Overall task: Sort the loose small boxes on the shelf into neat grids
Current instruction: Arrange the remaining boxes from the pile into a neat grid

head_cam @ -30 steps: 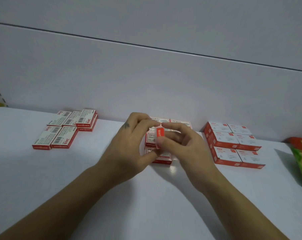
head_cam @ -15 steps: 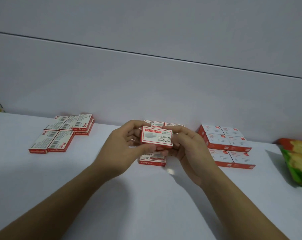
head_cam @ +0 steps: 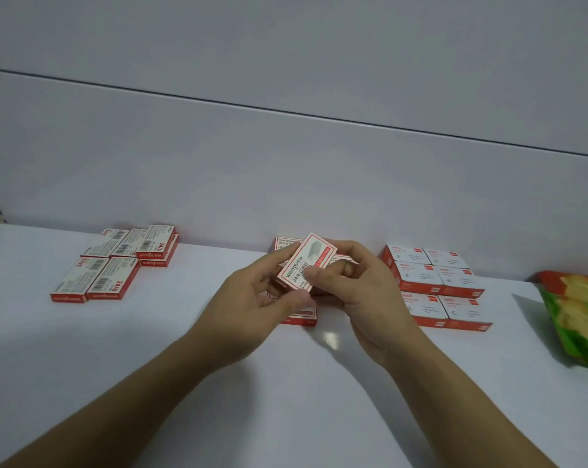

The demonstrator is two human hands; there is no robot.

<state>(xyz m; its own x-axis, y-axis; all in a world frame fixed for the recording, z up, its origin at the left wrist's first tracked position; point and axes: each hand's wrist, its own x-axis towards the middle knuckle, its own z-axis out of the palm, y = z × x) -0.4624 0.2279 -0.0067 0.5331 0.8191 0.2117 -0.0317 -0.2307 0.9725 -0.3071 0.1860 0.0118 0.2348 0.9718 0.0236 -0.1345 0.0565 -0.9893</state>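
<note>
Above the middle grid (head_cam: 300,317) our left hand (head_cam: 252,307) and right hand (head_cam: 365,298) pinch one tilted box (head_cam: 307,261); square it before lowering.

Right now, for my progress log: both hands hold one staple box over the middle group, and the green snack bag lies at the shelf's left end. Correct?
No: the head view shows the green snack bag at the right end of the shelf. The left hand and right hand do hold one staple box over the middle group.
</note>
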